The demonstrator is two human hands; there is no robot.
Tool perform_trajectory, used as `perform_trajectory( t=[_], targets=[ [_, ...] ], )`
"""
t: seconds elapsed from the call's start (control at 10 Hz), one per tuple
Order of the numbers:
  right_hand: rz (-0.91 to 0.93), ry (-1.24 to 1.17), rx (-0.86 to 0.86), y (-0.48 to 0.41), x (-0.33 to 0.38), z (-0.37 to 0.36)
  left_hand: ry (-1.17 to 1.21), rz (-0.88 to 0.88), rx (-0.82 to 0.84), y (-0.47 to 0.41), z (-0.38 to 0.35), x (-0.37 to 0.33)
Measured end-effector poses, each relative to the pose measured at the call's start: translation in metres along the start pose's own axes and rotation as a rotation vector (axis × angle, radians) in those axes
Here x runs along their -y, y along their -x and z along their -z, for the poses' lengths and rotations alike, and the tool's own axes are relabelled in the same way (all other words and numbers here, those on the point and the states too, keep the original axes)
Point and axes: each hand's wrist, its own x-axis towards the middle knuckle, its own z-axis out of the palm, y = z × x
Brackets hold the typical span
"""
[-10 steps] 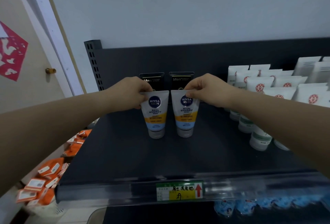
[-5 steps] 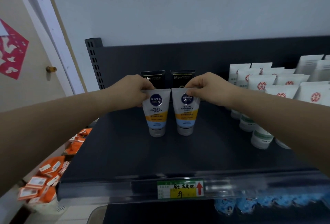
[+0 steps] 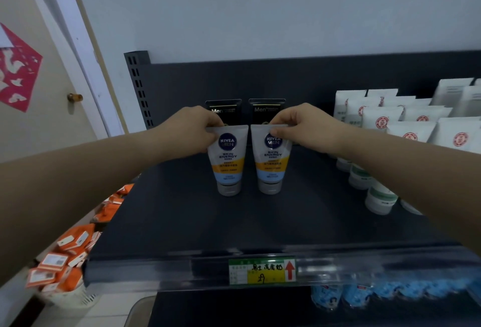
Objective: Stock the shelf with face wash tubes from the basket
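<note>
On the dark shelf (image 3: 182,222), head view, two face wash tubes stand side by side near the middle, caps down, crimped ends up. Each has its own hand. The left hand (image 3: 192,131) pinches the top left corner of the left tube (image 3: 229,160) between thumb and curled fingers. The right hand (image 3: 304,128) pinches the top edge of the right tube (image 3: 272,160) the same way, thumb in front on the logo, fingers behind. Neither hand is spread open, and neither holds anything else.

Both tubes run upright, long axis near vertical, and their grey caps look to be resting on the shelf. A narrow gap keeps them apart. They lie straight ahead of the person, just below the fingertips, so each hand is nearest its own tube and no reach across is needed. Right behind them stand two black tubes (image 3: 223,110), one per row, near the pinching fingers. White tubes (image 3: 416,131) fill the right side, well apart from the pair, and a label (image 3: 261,270) sits on the front rail.

My judgement: the placing is all but done and the letting go is next. Because the tubes are tall on small caps, the fingers should open and lift straight up and back, or a tube may tip.
</note>
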Motion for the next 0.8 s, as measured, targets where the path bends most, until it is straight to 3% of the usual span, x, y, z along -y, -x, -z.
perform_trajectory(
  t=[0.5,0.8],
  targets=[
    [0.093,0.108,-0.212,0.018,0.021,0.023,-0.158,-0.136,-0.225,0.017,0.01,-0.023],
    [0.045,0.381,-0.054,0.061,0.032,0.037,-0.192,-0.059,-0.23,0.048,0.003,-0.072]
  ],
)
